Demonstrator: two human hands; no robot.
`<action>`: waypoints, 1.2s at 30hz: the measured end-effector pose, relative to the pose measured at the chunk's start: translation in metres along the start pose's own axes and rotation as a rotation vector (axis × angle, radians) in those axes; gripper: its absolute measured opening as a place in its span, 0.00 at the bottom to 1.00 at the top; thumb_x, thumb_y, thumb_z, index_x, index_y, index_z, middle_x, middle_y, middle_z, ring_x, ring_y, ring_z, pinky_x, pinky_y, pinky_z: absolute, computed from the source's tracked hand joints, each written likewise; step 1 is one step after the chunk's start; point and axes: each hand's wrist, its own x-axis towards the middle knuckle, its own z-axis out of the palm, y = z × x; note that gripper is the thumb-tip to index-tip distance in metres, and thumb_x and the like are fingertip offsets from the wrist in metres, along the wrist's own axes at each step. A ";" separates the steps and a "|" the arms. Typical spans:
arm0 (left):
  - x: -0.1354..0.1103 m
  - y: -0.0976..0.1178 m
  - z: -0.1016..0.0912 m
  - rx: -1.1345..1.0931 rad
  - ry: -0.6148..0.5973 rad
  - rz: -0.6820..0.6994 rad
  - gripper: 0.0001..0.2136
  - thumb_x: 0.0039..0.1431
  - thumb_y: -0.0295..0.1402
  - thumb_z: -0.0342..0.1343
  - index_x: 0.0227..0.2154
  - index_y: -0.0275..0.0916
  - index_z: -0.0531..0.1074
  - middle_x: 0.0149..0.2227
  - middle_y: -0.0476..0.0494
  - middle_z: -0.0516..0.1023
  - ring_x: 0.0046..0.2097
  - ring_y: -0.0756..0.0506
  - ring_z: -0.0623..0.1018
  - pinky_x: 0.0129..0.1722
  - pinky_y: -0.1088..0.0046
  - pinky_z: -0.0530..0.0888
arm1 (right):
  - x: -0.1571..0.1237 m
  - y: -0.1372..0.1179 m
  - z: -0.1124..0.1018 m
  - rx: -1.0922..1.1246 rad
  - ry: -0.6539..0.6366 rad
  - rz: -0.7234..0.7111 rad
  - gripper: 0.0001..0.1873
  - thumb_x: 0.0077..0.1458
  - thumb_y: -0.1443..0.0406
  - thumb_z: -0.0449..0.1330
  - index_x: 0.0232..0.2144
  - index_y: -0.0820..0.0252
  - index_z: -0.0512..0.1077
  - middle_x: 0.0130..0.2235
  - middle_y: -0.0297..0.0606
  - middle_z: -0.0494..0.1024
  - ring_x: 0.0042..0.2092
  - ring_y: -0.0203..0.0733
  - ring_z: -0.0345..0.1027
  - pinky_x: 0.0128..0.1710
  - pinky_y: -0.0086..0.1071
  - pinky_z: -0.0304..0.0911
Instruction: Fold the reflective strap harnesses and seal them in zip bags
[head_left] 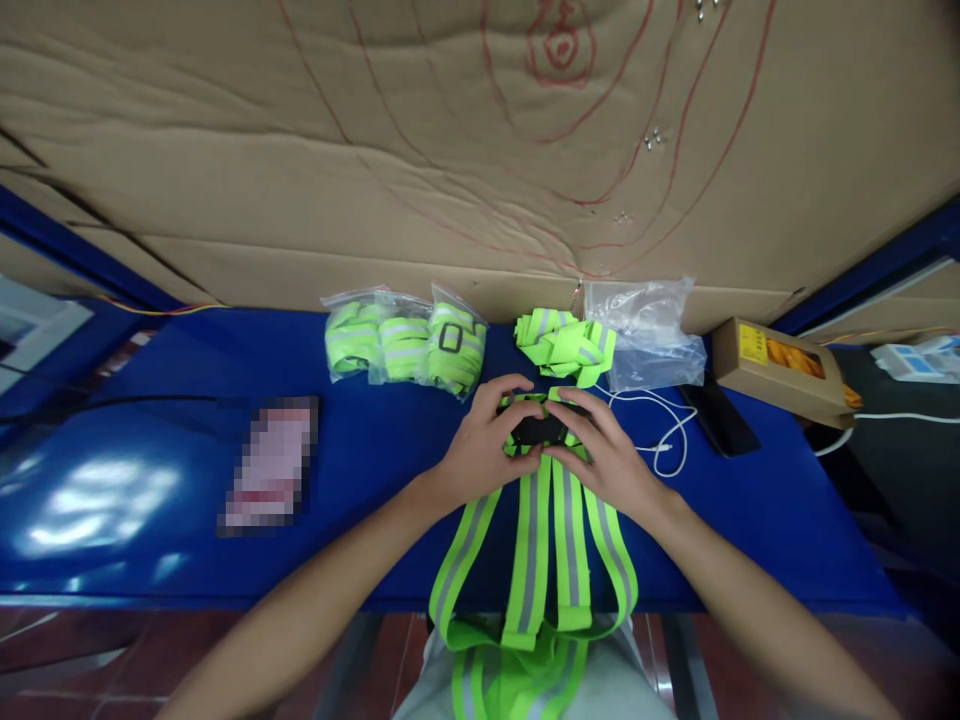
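Note:
My left hand (487, 440) and my right hand (600, 445) meet near the middle of the table. Both have fingers and thumbs closed around a black piece, which looks like plastic (538, 431), on a folded bundle of lime-yellow reflective strap. Fingers cover parts of it, so its exact shape is hidden. Several long reflective straps (534, 550) with grey stripes run from below the hands over the table's front edge onto the lap. Just beyond the hands lies a loose heap of the same reflective strap (566, 345), touching neither hand.
Three clear bags of rolled reflective straps (405, 345) stand along the cardboard wall (225, 200). Further right are empty plastic bags (649, 335), a white cable (679, 430), a dark phone-like slab (724, 420) and a cardboard box (780, 370). A blurred-out phone-like object (271, 465) lies left.

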 end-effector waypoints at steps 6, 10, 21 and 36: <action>0.002 0.004 -0.006 0.035 -0.135 -0.062 0.16 0.52 0.32 0.64 0.42 0.41 0.67 0.51 0.38 0.70 0.50 0.40 0.77 0.41 0.68 0.77 | 0.003 -0.002 -0.005 0.009 -0.081 -0.015 0.29 0.68 0.62 0.60 0.68 0.53 0.60 0.63 0.52 0.68 0.66 0.55 0.64 0.64 0.49 0.69; 0.006 0.006 -0.012 -0.061 -0.187 -0.125 0.16 0.51 0.32 0.64 0.41 0.42 0.65 0.50 0.40 0.70 0.48 0.42 0.77 0.43 0.68 0.76 | 0.005 -0.001 -0.011 0.008 -0.061 -0.074 0.25 0.69 0.63 0.58 0.66 0.56 0.64 0.62 0.52 0.69 0.66 0.54 0.66 0.65 0.48 0.68; 0.011 0.005 -0.015 -0.284 -0.254 -0.358 0.15 0.66 0.33 0.53 0.55 0.40 0.69 0.52 0.38 0.79 0.53 0.41 0.79 0.56 0.62 0.74 | 0.003 0.011 -0.013 -0.011 0.183 0.127 0.14 0.72 0.61 0.55 0.55 0.56 0.73 0.51 0.46 0.81 0.55 0.49 0.77 0.57 0.43 0.74; 0.005 0.020 -0.096 -0.850 0.556 -0.953 0.16 0.57 0.38 0.67 0.47 0.37 0.79 0.41 0.41 0.86 0.43 0.40 0.85 0.52 0.62 0.79 | -0.009 0.025 -0.093 0.837 0.622 1.051 0.24 0.40 0.54 0.80 0.39 0.57 0.81 0.29 0.34 0.84 0.25 0.38 0.77 0.20 0.25 0.69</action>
